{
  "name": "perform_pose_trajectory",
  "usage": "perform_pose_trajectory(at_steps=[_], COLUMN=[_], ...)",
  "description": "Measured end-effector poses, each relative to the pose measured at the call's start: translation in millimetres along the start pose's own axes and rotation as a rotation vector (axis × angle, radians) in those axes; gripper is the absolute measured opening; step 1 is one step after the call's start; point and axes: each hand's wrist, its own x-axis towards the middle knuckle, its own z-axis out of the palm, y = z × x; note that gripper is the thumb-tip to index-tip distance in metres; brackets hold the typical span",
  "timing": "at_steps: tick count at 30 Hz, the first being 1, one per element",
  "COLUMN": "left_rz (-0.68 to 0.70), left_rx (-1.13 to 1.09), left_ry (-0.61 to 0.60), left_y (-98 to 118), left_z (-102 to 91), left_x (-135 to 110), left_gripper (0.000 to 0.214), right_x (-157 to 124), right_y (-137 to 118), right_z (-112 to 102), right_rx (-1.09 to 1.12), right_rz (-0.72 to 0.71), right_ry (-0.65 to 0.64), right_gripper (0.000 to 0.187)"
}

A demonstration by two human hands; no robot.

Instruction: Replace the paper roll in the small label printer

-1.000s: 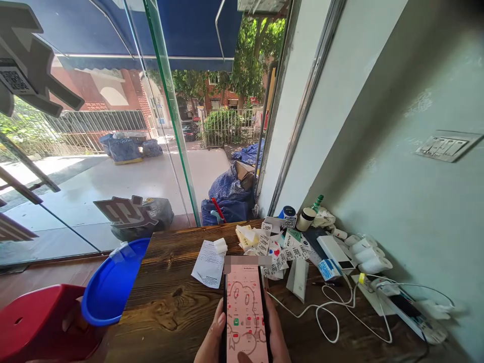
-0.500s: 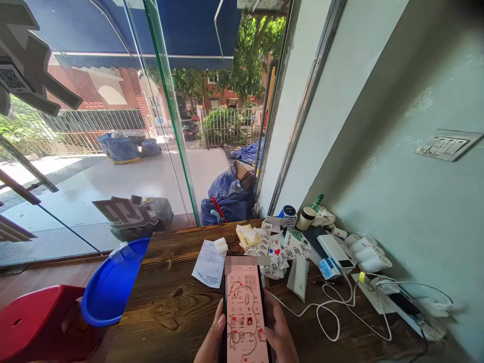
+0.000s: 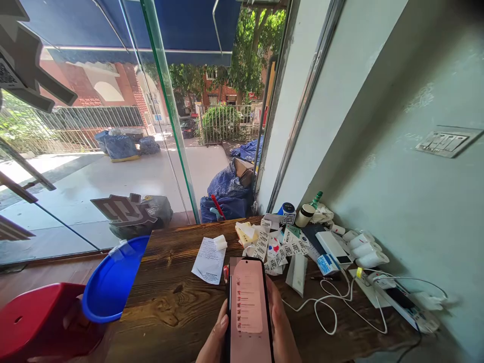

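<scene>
A smartphone (image 3: pixel 249 307) with a lit pink screen is held upright above the wooden table (image 3: pixel 170 297). My left hand (image 3: pixel 215 335) grips its left edge, the thumb lying along the side. Around the right edge my right hand (image 3: pixel 282 322) is closed, its fingers partly hidden behind the phone. A pale panel with a list of small red icons shows on the screen. Beyond the phone lie a printed paper sheet (image 3: pixel 208 261), a small white wad (image 3: pixel 220 242) and a heap of numbered paper tags (image 3: pixel 278 249).
White paper rolls (image 3: pixel 372 257), a white cable (image 3: pixel 333 327), a power strip (image 3: pixel 412 312), a lidded jar (image 3: pixel 304 216) and a green bottle (image 3: pixel 316 199) crowd the right side by the wall. Left of the table stand a blue basin (image 3: pixel 109 292) and a red stool (image 3: pixel 49 322).
The phone's screen has gone from a page of app icons to a paler panel with a list. My right thumb no longer lies over the screen. The view has shifted slightly.
</scene>
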Motion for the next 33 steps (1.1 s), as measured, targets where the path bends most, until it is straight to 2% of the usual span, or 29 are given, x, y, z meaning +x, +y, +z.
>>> perform_pose_trajectory(at_steps=[3, 5, 6, 8, 11, 13, 16, 17, 19, 21, 23, 25, 27, 29, 30, 31, 33], left_rz=[-0.024, -0.030, -0.039, -0.076, -0.110, -0.099, -0.090, -0.093, -0.096, -0.087, -0.063, -0.030, -0.006, 0.004, 0.002, -0.001, -0.001], left_rx=[-0.051, -0.063, -0.071, -0.096, -0.109, -0.098, -0.101, -0.110, -0.116, -0.096, -0.043, 0.025, 0.069, 0.067, 0.040, 0.010, -0.030], left_ry=[-0.035, -0.037, -0.028, 0.009, 0.075, 0.091, 0.064, 0.048, 0.035, 0.051, 0.077, 0.090, 0.101, 0.109, 0.109, 0.110, 0.121], left_y=[6.7, 9.8, 10.7, 11.0, 9.3, 8.7, 9.3, 9.7, 9.8, 8.8, 6.5, 3.6, 0.6, -1.6, -2.3, -2.5, -1.6], left_z=[7.2, 11.3, 13.1, 16.3, 20.0, 22.0, 24.1, 24.4, 23.7, 21.2, 17.4, 13.1, 9.0, 5.9, 4.9, 4.2, 4.2], left_x=[-1.9, -1.5, -1.0, -0.2, 1.0, 1.9, 3.0, 3.1, 3.2, 3.2, 3.6, 4.6, 5.7, 6.0, 5.7, 5.2, 3.4], left_gripper=[0.044, 0.043, 0.041, 0.040, 0.045, 0.046, 0.044, 0.046, 0.046, 0.044, 0.043, 0.044, 0.044, 0.042, 0.043, 0.044, 0.044], right_x=[-5.3, -8.8, -10.8, -15.1, -20.4, -21.2, -17.0, -14.6, -9.9, -7.5, -8.3, -11.2, -13.0, -12.0, -10.5, -8.8, -6.1], right_y=[7.8, 13.1, 16.6, 25.3, 37.5, 39.6, 30.7, 25.6, 16.2, 11.3, 11.6, 13.9, 13.9, 9.5, 6.2, 2.7, -3.0], right_z=[-2.4, -8.3, -12.3, -21.3, -32.6, -36.2, -33.9, -31.3, -24.4, -17.8, -13.7, -12.6, -13.8, -16.1, -17.3, -18.3, -18.6], right_rx=[-0.137, -0.281, -0.333, -0.375, -0.368, -0.394, -0.465, -0.486, -0.528, -0.562, -0.544, -0.485, -0.458, -0.489, -0.526, -0.561, -0.605], right_rz=[-0.322, -0.490, -0.495, -0.388, -0.266, -0.324, -0.514, -0.601, -0.751, -0.831, -0.823, -0.731, -0.689, -0.735, -0.775, -0.798, -0.793], right_ry=[0.016, 0.009, 0.030, 0.116, 0.213, 0.194, 0.093, 0.045, -0.020, -0.022, 0.005, 0.053, 0.057, 0.003, -0.071, -0.140, -0.195], right_gripper=[0.072, 0.062, 0.055, 0.046, 0.061, 0.061, 0.033, 0.030, 0.039, 0.046, 0.041, 0.028, 0.026, 0.035, 0.039, 0.040, 0.038])
